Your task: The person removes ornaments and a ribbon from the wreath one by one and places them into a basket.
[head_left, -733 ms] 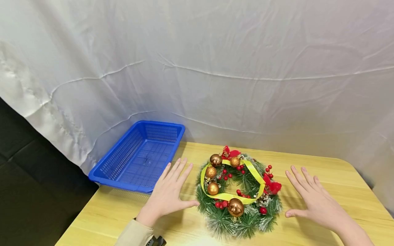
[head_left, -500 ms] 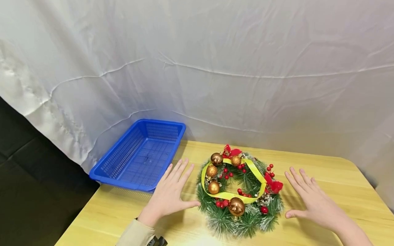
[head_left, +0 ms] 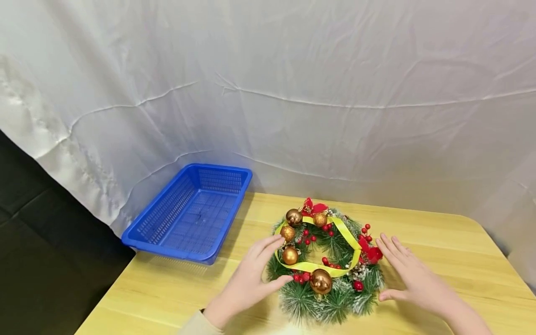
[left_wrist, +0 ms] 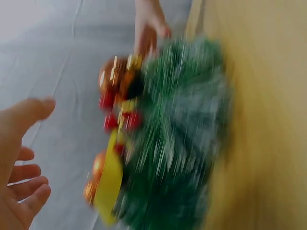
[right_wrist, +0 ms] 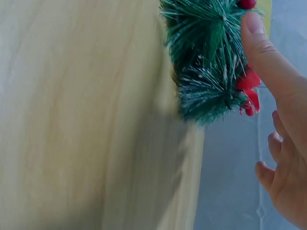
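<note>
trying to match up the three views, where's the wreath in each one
Head: the wreath lies lower centre on the table, between the left hand and the right hand.
Left wrist: it fills the centre, blurred.
Right wrist: only its edge shows, top right, by the right thumb.
Shared landmark: the green needles with red berries against the yellow wooden table.
</note>
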A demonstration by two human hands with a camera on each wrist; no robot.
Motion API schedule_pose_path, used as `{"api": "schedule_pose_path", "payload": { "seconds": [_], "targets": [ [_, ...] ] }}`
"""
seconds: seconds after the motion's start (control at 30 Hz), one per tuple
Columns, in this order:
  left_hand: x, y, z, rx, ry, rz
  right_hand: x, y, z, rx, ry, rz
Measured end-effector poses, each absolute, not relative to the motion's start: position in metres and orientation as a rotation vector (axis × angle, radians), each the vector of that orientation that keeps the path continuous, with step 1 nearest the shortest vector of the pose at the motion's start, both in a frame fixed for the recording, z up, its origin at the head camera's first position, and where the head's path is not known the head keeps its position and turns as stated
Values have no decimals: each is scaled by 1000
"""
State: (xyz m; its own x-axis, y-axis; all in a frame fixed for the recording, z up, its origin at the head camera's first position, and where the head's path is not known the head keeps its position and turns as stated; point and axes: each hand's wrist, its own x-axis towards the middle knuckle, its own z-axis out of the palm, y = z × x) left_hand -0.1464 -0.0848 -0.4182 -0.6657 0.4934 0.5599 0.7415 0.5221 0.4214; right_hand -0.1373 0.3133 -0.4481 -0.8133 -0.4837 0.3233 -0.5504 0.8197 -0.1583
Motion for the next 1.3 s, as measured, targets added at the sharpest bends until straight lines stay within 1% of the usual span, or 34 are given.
{"api": "schedule_pose_path", "payload": {
  "seconds": [0.2, 0.47, 0.77, 0.97, 1.17, 1.3],
  "targets": [
    [-132, -55, -425, -1080, -2220, -1182, -138, 307, -450, 786, -2747, 391],
    [-121, -33, -438, -1095, -2263, -1337, -140, 301, -452, 750, -2790, 424],
    [-122, -26, -449, -1141, -2253, -1193, -140, 296, -454, 715, -2836, 469],
    [-123, -24, -450, -1147, -2250, -1113, -139, 296, -455, 716, -2849, 496],
    [-124, -19, -448, -1214, -2258, -963, -140, 297, -455, 705, -2873, 533],
    [-124, -18, -448, -1226, -2282, -968, -141, 296, -453, 713, -2874, 533]
  ]
}}
